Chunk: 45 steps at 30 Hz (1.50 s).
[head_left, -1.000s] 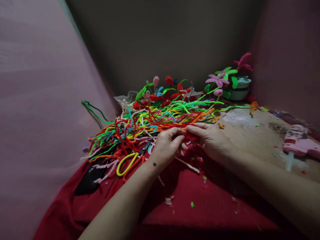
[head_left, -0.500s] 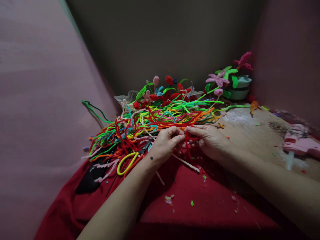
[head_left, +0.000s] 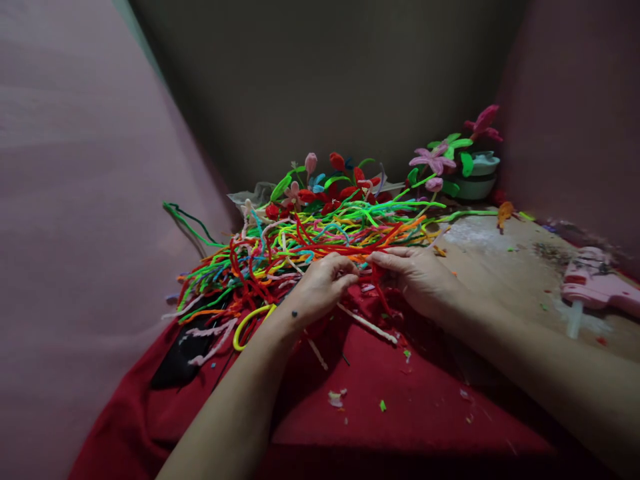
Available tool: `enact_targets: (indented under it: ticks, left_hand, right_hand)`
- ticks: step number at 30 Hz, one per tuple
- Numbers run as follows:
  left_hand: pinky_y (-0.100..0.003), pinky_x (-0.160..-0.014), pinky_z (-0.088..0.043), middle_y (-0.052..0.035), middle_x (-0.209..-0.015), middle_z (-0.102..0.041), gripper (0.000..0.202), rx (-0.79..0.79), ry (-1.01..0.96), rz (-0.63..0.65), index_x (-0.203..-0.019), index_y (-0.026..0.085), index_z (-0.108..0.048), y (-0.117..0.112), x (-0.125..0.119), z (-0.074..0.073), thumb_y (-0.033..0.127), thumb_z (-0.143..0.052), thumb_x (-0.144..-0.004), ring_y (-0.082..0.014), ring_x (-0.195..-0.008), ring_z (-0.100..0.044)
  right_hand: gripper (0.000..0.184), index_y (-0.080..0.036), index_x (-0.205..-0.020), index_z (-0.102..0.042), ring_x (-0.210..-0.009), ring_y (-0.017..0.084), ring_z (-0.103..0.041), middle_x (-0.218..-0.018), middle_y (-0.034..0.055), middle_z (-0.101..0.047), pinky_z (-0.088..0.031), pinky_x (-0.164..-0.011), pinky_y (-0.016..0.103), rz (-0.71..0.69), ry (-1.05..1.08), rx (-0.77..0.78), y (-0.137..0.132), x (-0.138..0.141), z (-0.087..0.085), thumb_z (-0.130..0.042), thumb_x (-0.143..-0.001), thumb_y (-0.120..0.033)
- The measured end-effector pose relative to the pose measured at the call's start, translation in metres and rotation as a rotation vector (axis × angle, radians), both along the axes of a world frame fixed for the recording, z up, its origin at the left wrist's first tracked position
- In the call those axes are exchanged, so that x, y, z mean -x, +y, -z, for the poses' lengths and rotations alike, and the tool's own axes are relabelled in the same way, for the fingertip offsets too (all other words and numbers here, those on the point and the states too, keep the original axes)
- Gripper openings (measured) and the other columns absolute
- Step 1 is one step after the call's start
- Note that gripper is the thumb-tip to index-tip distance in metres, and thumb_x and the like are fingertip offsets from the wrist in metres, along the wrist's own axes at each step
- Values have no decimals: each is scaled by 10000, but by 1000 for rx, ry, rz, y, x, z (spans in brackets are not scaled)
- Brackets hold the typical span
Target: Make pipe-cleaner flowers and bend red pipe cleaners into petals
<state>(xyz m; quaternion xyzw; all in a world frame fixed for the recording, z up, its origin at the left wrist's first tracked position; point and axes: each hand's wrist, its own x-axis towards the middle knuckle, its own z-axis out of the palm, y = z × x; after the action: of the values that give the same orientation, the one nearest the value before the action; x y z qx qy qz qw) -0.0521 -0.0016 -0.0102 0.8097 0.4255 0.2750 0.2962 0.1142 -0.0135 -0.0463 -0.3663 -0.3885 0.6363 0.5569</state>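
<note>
L hand [head_left: 320, 283]: fingers curled shut, thumb to fingertips, at near edge of the pile. Can't tell if it has hold of anything; tips sit just short of the red stem [head_left: 381, 290].
R hand [head_left: 417, 277]: thumb and forefinger pinched on the red stem's upper end; rest of the stem kinks down under the palm toward the red cloth [head_left: 400, 400].

Handling, my read: red stem = fuzzy wire, v. light and soft to bend, but holds whatever bend it's given. Fuzz grips well, no slip. Cut ends prob. sharp wire. Best taken close either side of the bend point w/ fingertips; a hold far out just flexes it. Snags easily on the neighbouring pile [head_left: 310, 243], so lift it clear first.

Outward: white stem [head_left: 367, 323] lies on the cloth just below both hands. Yellow loop [head_left: 250, 320] is left of L wrist. Finished flowers [head_left: 340, 180] behind the pile, pot [head_left: 477, 177] far R corner. Pink glue gun [head_left: 595, 283] on bare bench [head_left: 500, 267], well apart from both hands.

Vs 0.5 s ago: L hand has drawn left, off the R hand, and a gap has opened where the fingertips met. Red stem sits lower, more under R hand. Pile, glue gun, pot unchanged.
</note>
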Motion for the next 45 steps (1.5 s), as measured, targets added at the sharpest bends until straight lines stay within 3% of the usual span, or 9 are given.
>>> enact_targets:
  ticks: [3, 7, 12, 17, 24, 29, 34, 40, 45]
  left_hand:
    - [-227, -649, -409, -12, -757, -612, 146, 56, -105, -27, -796, 166, -640, -6, -6, -2, 272, -588, -711, -120, -689, -534]
    - [-192, -484, -359, 46, -545, -512, 67, 266, -172, 13, -701, 151, -581, -10, -11, 1, 218, -581, -694, -68, -468, -455]
    - [-169, -423, -310, 60, -482, -468, 47, 287, -111, 75, -681, 157, -571, -10, -8, 1, 198, -564, -703, -54, -411, -416]
    - [-162, -392, -273, 60, -482, -458, 116, 400, -155, 91, -710, 153, -575, -15, -9, -7, 263, -555, -743, -45, -395, -388]
    - [-166, -390, -247, 68, -506, -432, 213, 407, -359, 16, -741, 136, -591, -12, -10, -4, 348, -600, -727, -27, -396, -336]
    - [-161, -377, -246, 61, -463, -452, 219, 409, -275, -1, -632, 125, -561, -14, -9, -10, 319, -605, -726, -25, -369, -360]
    - [-151, -385, -244, 50, -568, -550, 209, 367, -422, -87, -848, 146, -629, -11, 0, -17, 237, -673, -665, -8, -386, -359]
    - [-156, -398, -263, 39, -503, -539, 210, 473, -507, 1, -831, 135, -665, -5, 3, -8, 262, -682, -665, -26, -402, -402]
    - [-158, -403, -284, 47, -471, -515, 170, 507, -521, 48, -739, 128, -636, -3, 3, -3, 255, -693, -643, -33, -400, -415]
  right_hand:
    - [160, -152, -652, -647, -472, 90, -516, -565, -10, -614, -379, -471, 225, -3, -53, -38, -2, 0, -1, -721, -640, -293]
    - [157, -147, -611, -644, -483, 88, -506, -550, -14, -601, -382, -490, 229, -17, -7, -40, -3, 1, -3, -720, -637, -281]
    - [148, -148, -576, -642, -499, 102, -520, -549, -5, -605, -407, -510, 240, -34, 100, 45, -1, 0, -2, -686, -658, -263]
    - [188, -147, -539, -630, -479, 89, -502, -527, -8, -594, -385, -489, 225, -32, 101, -2, -1, -1, -3, -674, -684, -258]
    - [111, -150, -705, -690, -599, 91, -542, -640, -5, -628, -406, -582, 218, -128, 217, -24, -4, 6, -2, -701, -679, -257]
    - [155, -166, -800, -700, -669, 111, -565, -727, 9, -657, -413, -640, 241, -153, 164, -59, -8, 9, -2, -702, -678, -261]
    - [150, -142, -738, -672, -529, 78, -502, -618, -5, -606, -357, -519, 217, -145, 0, -80, -13, 8, -5, -685, -693, -284]
    - [174, -113, -700, -659, -459, 67, -455, -578, 8, -590, -312, -453, 214, -295, -187, -88, -17, 8, -5, -632, -732, -282]
    - [182, -104, -687, -666, -486, 70, -469, -618, 29, -608, -341, -488, 218, -394, -193, -126, -17, 6, -5, -611, -741, -269]
